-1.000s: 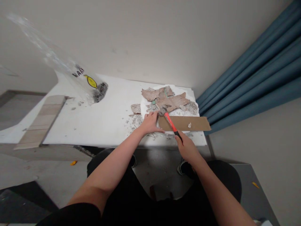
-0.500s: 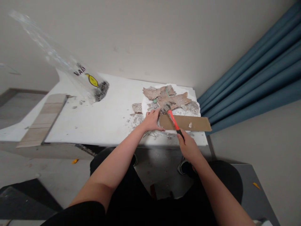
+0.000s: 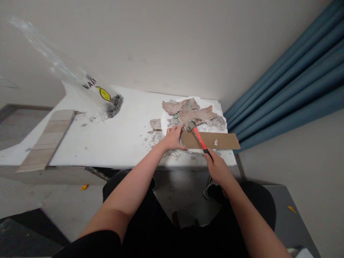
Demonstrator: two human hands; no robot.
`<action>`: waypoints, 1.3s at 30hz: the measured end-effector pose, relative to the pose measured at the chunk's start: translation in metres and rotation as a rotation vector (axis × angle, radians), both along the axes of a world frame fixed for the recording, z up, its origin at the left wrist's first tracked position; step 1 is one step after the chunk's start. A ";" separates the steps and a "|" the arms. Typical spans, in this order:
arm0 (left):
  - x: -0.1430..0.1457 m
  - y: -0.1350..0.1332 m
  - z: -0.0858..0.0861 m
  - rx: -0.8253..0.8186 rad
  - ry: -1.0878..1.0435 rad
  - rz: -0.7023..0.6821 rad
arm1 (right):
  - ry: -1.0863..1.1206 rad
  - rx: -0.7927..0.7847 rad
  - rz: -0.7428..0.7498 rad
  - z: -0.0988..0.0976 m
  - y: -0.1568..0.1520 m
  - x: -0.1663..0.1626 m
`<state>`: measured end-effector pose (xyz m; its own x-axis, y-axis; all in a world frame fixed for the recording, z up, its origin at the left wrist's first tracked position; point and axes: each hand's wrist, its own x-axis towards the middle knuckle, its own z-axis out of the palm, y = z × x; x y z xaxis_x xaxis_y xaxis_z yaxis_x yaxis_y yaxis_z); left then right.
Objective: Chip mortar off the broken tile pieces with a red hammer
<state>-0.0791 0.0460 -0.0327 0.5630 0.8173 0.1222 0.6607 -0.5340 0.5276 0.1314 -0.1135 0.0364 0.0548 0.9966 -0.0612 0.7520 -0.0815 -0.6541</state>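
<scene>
A hammer [image 3: 199, 137] with a red and black handle is gripped in my right hand [image 3: 217, 165]. Its metal head is over the left end of a flat brown strip [image 3: 227, 140], close to my left hand [image 3: 173, 138]. That left hand lies with its fingers apart on the white surface, thumb stretched toward the strip's left end; whether it presses on anything beneath cannot be made out. Torn, rough brownish pieces [image 3: 197, 114] and grey crumbs are heaped just beyond the hammer head. A smaller rough piece [image 3: 155, 124] sits left of the heap.
A clear plastic bag [image 3: 91, 93] with a yellow lemon print and grey bits inside stands on the white table [image 3: 129, 139]. Left of it lies a wood-patterned plank [image 3: 49, 139]. Blue curtains [image 3: 282, 82] hang at the right, against the table's end.
The hammer head has turned slightly and looks sharper now. My left hand stays in place; the whole view has shifted a little.
</scene>
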 end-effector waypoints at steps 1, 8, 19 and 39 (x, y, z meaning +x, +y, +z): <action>0.001 0.000 0.001 0.009 0.008 -0.012 | 0.017 0.017 -0.013 0.002 -0.003 0.005; -0.004 0.007 0.015 0.158 0.027 -0.069 | 0.150 0.074 -0.155 0.005 -0.024 0.041; -0.022 0.017 0.015 0.143 0.130 -0.122 | 0.266 0.017 -0.267 -0.011 -0.042 0.069; -0.022 0.005 0.019 0.117 0.068 -0.023 | 0.531 -0.072 -0.432 -0.007 -0.054 0.069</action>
<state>-0.1013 0.0508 -0.0141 0.5915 0.7867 0.1765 0.6798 -0.6043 0.4156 0.2000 -0.1671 0.0292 0.3904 0.8846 -0.2550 0.2213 -0.3591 -0.9067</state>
